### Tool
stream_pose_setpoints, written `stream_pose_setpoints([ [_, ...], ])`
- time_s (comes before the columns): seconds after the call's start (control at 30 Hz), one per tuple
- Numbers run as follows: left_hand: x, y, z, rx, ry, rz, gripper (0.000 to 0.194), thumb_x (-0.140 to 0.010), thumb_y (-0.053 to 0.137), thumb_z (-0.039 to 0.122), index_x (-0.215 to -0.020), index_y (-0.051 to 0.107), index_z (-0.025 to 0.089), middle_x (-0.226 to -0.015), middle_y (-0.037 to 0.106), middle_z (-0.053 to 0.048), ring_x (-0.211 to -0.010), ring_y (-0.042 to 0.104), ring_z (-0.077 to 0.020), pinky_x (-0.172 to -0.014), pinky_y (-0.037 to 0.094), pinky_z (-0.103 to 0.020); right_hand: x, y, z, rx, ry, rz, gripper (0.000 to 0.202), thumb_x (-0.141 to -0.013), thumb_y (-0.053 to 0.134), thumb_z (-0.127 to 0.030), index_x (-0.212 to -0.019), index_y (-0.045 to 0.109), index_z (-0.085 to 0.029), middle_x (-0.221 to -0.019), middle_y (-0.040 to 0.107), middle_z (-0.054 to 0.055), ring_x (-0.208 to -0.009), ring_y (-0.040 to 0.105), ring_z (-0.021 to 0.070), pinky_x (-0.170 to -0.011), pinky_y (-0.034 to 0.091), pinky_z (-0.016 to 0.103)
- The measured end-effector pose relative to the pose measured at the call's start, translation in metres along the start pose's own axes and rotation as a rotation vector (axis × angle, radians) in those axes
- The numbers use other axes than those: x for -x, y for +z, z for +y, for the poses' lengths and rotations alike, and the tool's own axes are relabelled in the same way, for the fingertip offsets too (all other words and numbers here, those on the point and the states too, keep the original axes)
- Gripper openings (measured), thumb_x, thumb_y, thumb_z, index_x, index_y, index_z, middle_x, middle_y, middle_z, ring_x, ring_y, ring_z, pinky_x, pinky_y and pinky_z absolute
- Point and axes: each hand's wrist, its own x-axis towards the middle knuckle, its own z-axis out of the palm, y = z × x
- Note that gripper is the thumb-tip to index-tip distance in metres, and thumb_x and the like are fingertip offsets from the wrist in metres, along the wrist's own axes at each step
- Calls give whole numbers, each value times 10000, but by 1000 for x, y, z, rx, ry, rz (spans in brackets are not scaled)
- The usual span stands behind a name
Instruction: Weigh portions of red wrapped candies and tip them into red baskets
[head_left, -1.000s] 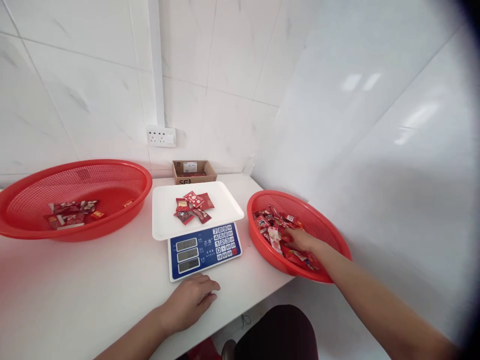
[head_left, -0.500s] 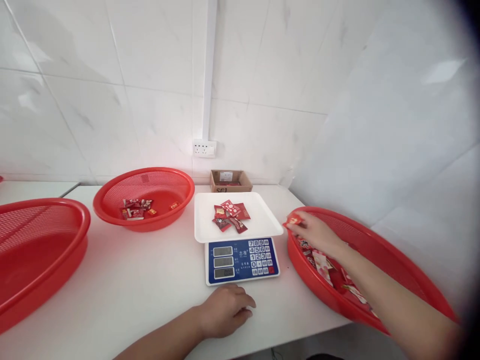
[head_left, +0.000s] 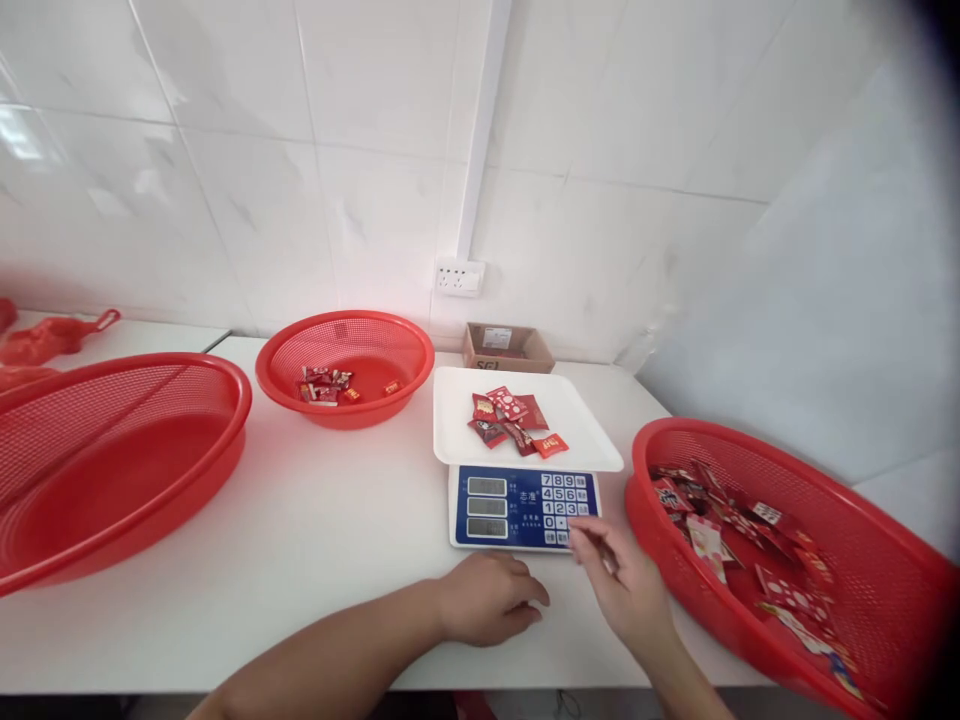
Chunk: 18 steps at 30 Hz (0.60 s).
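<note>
My left hand (head_left: 493, 600) rests on the table just in front of the scale, fingers loosely bent and apart, with nothing in it. At the lower right corner of the keypad (head_left: 566, 508) is my right hand (head_left: 621, 580), its fingers bent and apart and no object visible in them. The scale's white tray (head_left: 586, 430) carries a small pile of red-wrapped sweets (head_left: 510, 410). A brighter red-orange sweet (head_left: 551, 445) lies at the pile's front right. Three displays (head_left: 487, 507) show on the blue panel; their digits are too faint to read.
A red basket (head_left: 652, 510) with many mixed packets stands at the right. Behind left, a round red basket (head_left: 345, 412) holds several sweets; another red basket (head_left: 217, 480) stands at far left. A cardboard box (head_left: 510, 348) sits behind the scale, with red bags (head_left: 49, 340) at the back left.
My right hand has moved from the right basket's rim to the keypad corner. The sweet it held now lies on the tray. My left hand stays before the scale; the view has turned left.
</note>
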Motion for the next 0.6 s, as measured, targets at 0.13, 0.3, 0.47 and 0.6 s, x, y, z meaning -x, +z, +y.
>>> stream_pose_setpoints([
  [0.13,-1,2,1,-5,-11,-6,202,-826,536,218,-1017,601,222,-857,630,-27,-802,598,-184,-737,433,-247,43,23,27,-73,111,-105,291,-792,439,-475,-701,557,-226,-539,544,-6,-518,543,159,-509,457,248],
  [0.3,-3,0,2,-36,-15,-26,195,-816,543,188,-1000,595,225,-852,621,-12,-795,588,-171,-724,427,-228,52,37,33,-62,95,-201,304,-795,442,-461,-628,532,-225,-581,573,-6,-546,542,158,-528,446,244],
  [0.47,-2,-4,8,-48,-23,-43,187,-823,536,182,-994,595,227,-842,624,-7,-787,590,-163,-706,427,-218,51,36,35,-95,74,-216,275,-804,439,-435,-656,543,-227,-619,600,4,-584,562,170,-559,451,251],
  [0.6,2,-19,18,-26,20,-1,190,-853,498,197,-1016,591,224,-879,644,-5,-797,598,-147,-705,436,-203,55,35,38,-98,66,-213,265,-802,436,-441,-692,559,-233,-647,618,7,-608,578,182,-575,456,262],
])
